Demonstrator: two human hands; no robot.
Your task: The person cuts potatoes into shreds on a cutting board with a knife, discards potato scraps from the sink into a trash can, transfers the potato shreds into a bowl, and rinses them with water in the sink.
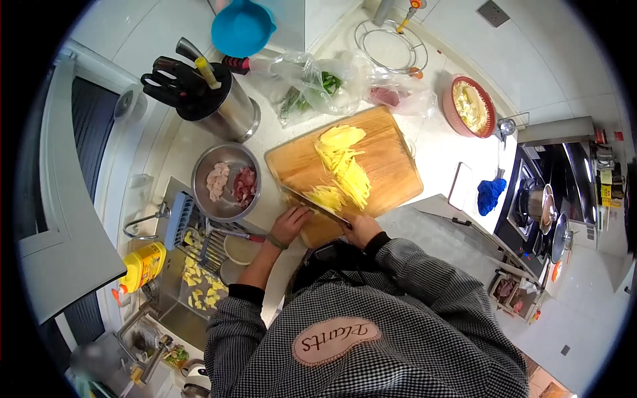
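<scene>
My right hand grips the handle of a kitchen knife, whose blade slants up and left over the near part of the wooden cutting board. My left hand is by the board's near left edge, close to the blade, with its fingers partly in view and nothing visible in them. Beyond the blade lie thin yellow strips that look like potato. A larger heap of strips is farther back, next to overlapping yellow slices.
Left of the board stand a metal bowl of raw meat and a knife block. Plastic bags lie behind it; a red basket is at back right. Yellow peelings lie in the sink. The stove is farther right.
</scene>
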